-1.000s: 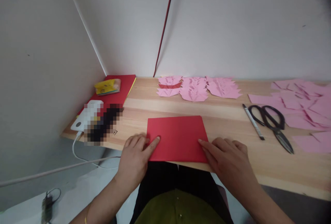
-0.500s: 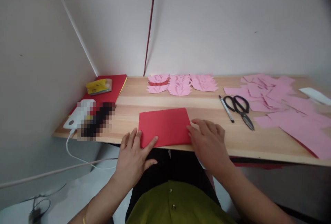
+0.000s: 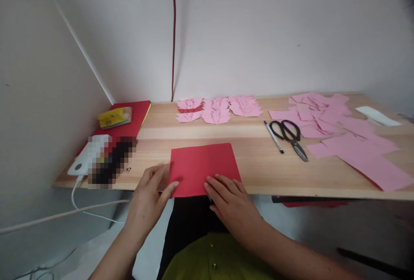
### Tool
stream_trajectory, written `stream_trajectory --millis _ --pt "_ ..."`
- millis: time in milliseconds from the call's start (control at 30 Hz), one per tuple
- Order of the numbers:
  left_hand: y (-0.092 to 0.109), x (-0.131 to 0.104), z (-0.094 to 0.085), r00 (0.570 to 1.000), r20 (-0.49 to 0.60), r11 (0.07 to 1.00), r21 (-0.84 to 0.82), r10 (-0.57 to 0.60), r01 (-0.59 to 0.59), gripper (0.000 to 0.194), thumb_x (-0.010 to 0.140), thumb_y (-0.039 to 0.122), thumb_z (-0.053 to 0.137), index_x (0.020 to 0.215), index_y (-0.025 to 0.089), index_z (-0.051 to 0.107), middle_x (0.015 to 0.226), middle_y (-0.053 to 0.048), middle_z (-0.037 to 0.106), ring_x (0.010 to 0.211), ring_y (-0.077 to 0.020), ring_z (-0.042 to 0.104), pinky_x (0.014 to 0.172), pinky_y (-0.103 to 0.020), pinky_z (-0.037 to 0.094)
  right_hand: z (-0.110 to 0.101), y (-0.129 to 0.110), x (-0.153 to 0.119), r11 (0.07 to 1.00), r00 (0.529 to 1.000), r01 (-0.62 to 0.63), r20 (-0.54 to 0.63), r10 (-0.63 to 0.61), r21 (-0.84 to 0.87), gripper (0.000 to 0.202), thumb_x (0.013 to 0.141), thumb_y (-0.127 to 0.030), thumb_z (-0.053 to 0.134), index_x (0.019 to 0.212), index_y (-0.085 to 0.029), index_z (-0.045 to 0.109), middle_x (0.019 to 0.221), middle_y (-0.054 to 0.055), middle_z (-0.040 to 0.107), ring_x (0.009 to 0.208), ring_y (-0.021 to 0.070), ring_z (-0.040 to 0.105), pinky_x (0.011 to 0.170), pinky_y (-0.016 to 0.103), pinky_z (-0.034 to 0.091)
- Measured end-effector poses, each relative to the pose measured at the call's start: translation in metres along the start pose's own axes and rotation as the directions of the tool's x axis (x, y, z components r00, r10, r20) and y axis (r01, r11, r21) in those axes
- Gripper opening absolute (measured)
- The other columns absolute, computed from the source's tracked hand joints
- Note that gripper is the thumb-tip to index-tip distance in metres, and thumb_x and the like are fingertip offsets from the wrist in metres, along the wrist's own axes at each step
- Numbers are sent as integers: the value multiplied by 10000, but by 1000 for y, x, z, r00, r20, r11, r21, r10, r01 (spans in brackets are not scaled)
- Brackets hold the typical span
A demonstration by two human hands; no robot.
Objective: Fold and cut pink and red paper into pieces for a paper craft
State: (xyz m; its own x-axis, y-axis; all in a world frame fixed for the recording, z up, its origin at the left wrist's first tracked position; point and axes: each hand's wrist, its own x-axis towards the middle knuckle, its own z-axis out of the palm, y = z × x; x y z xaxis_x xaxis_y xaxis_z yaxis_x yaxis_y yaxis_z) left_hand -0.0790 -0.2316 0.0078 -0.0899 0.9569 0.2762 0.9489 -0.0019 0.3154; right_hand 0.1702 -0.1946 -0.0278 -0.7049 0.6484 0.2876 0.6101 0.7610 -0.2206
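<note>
A folded red sheet of paper (image 3: 199, 163) lies at the table's front edge, its near side along that edge. At its left side, my left hand (image 3: 147, 198) rests with the thumb on the near-left corner and the fingers reaching to the left edge. Thumb and fingers stand apart. My right hand (image 3: 231, 204) lies over the near-right part of the paper, fingers stretched out flat on it and the thumb below the near edge. That hand covers the near-right corner.
Cut pink papers (image 3: 216, 111) lie along the wall, one with red showing. A marker (image 3: 274, 137) and black-handled scissors (image 3: 291, 135) lie to the right, before a pile of pink paper (image 3: 323, 112). At left are red sheets (image 3: 141, 114), a yellow packet (image 3: 114, 117) and a white device (image 3: 92, 153) with a cable.
My right hand has moved left from the paper's right edge onto its near part. My left hand has shifted from lying on the corner to the left edge. The view has shifted slightly.
</note>
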Motion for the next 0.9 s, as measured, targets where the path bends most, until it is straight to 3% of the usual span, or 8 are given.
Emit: stream_trajectory --millis 100,200,333,433,533,667,800,900 --pt "-1 17 4 997 -21 995 55 -81 82 501 827 502 543 1197 165 556 1124 -127 594 1068 -274 550 913 -440 453 -5 1 -11 1000 1000 19 -3 -19 3 400 911 -260 496 1309 -235 516 1349 40 547 1209 249 482 944 412 408" --pt "2 22 15 1000 -14 993 116 3 -1 550 802 518 574 1204 143 547 1212 -162 570 1163 -304 498 978 -481 395 -18 7 -14 998 1000 26 -6 -26 59 347 911 -265 493 1249 -233 566 1264 43 611 1126 242 539 900 404 447" --pt "6 11 28 999 -21 987 160 32 -28 566 818 512 558 1240 137 526 1296 -200 526 1241 -332 442 995 -527 354 -37 36 4 994 1000 -19 -8 20 107 312 935 -279 443 1189 -183 596 1167 102 642 1037 220 575 896 390 466" --pt "9 1 29 1000 -28 986 166 14 -9 608 813 535 551 1257 122 513 1301 -201 526 1252 -341 429 998 -530 345 -43 65 28 991 989 -132 -68 132 -2 412 910 -327 478 1262 -118 528 1237 170 578 1146 297 502 941 466 419" --pt "13 -7 28 999 -49 984 176 11 -2 608 818 537 544 1252 112 517 1294 -202 533 1250 -339 432 1007 -529 335 -46 86 50 988 984 -151 89 152 -25 456 842 -390 576 1215 -130 545 1173 167 595 1088 314 521 852 433 439" --pt "15 -14 30 997 -75 986 168 12 1 605 814 544 545 1228 104 538 1282 -210 544 1254 -342 434 1019 -549 317 -54 93 67 987 927 -157 349 138 26 287 766 -390 646 960 -184 603 902 72 646 826 233 582 683 326 405" --pt "15 -13 27 995 -95 999 26 -32 35 612 768 548 605 1215 133 557 1277 -197 554 1254 -347 435 1028 -568 301 -62 89 70 984 915 -126 399 66 126 140 740 -304 627 708 -187 556 780 37 608 716 183 549 603 277 347" --pt "17 -3 17 986 -50 953 -269 -159 140 588 733 513 661 1202 170 571 1220 -160 600 1179 -320 503 988 -526 367 -67 81 68 913 926 -206 373 65 352 82 764 -243 563 706 -190 537 719 -2 593 674 152 541 593 261 370"
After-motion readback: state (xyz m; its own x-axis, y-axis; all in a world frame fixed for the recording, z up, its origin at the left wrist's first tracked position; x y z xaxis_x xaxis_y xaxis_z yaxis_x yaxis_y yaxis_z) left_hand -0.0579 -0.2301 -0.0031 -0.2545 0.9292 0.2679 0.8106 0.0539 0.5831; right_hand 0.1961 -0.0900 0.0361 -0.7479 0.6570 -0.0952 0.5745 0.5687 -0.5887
